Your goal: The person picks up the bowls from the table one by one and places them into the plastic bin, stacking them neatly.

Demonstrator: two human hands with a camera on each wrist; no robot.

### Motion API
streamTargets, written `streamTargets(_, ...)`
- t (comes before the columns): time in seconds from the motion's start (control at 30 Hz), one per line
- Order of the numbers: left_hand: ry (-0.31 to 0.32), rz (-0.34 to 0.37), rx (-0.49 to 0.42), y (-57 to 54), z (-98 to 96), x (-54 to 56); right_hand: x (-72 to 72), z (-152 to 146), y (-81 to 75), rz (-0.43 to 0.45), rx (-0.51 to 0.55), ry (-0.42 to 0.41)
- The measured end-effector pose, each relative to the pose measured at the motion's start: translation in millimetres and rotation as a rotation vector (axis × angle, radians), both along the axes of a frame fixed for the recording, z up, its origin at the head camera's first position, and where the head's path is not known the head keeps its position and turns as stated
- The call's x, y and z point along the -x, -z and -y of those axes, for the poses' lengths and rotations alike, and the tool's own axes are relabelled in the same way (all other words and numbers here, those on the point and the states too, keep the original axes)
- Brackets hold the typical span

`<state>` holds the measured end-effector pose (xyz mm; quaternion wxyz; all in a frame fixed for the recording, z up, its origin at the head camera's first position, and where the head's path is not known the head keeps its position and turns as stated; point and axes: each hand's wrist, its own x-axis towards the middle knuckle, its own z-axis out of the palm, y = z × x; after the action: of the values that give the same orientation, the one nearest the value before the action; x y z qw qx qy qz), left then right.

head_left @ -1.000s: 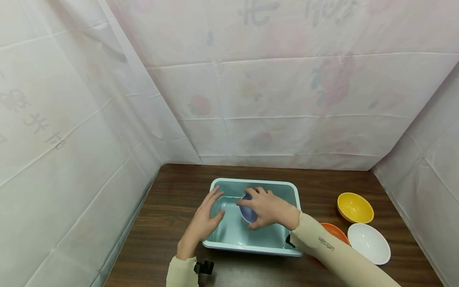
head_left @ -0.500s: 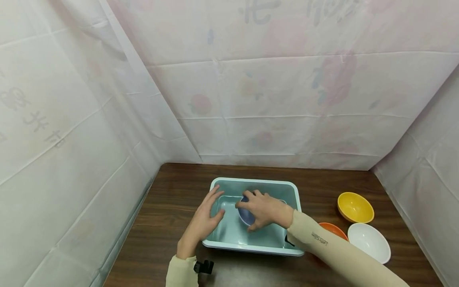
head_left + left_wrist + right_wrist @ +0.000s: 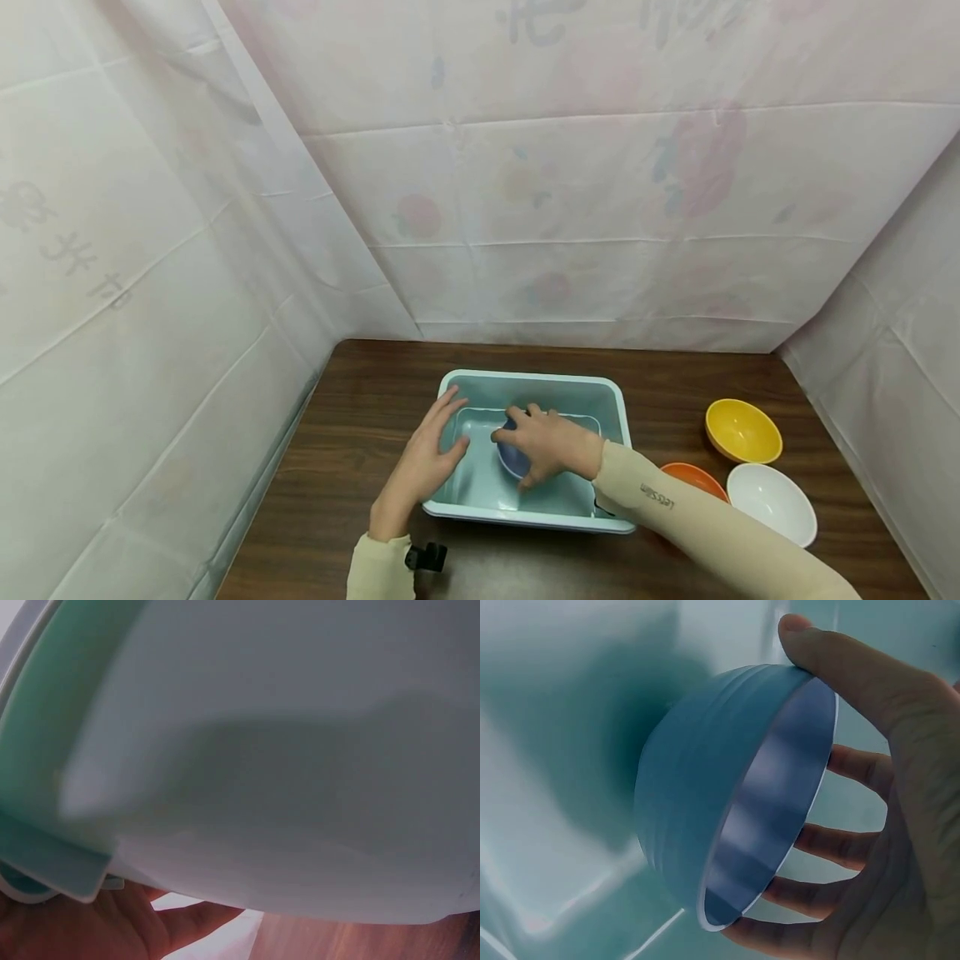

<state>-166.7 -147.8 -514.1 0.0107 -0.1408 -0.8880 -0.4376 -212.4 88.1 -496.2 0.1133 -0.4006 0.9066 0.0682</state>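
1. The blue bowl is inside the tub, around the middle, to the right of the left hand. Whether its base touches the tub's floor I cannot tell.
2. The right hand grasps the blue bowl by its rim from above, with the palm facing the hollow. In the right wrist view the thumb lies on one side of the rim and four spread fingers meet the opposite side.
3. The blue bowl is round, and its mouth points up toward the palm in the head view. In the right wrist view the mouth turns right and downward, the base points left, and the long axis of the rim's oval slants from upper right to lower left.
4. The tub's long axis runs left to right across the tabletop.
5. The left hand is released, its fingers extended and spread at the tub's left end. In the left wrist view the tub's outer wall fills most of the picture and partly hides that hand.
6. Right of the tub, the yellow bowl, white bowl and orange bowl stand near one another, mouths up. The right sleeve partly covers the orange bowl.
7. Behind the tabletop hangs a pale printed curtain.
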Motion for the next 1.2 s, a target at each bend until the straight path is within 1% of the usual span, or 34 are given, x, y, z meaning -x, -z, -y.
streamTargets(0.2, 0.004, -0.007, 0.024, -0.2, 0.1, 0.4, 0.4, 0, 2.0, 0.007, -0.016, 0.014)
streamTargets(0.43, -0.002, -0.037, 0.075, -0.2, -0.9, 0.2, 0.3, 0, 7.4, 0.014, -0.033, 0.01)
streamTargets(0.7, -0.009, -0.052, 0.122, -2.4, -0.9, -2.2, -0.3, 0, 9.4, -0.004, -0.053, 0.02)
streamTargets(0.83, -0.013, -0.058, 0.143, -2.1, -1.6, -1.9, -0.4, -1, 6.5, -0.014, -0.05, 0.022)
streamTargets(1.0, -0.013, -0.06, 0.17, -2.0, -1.3, -1.8, 0.9, -4, 0.5, 0.006, 0.0, 0.037)
streamTargets(1.07, -0.01, -0.054, 0.171, -1.8, -0.8, -1.6, 1.1, -6, -3.7, 0.016, 0.023, 0.05)
streamTargets(1.2, -0.009, -0.047, 0.157, -1.1, 0.1, -0.6, 1.3, -8, -16.4, -0.002, 0.039, 0.063)
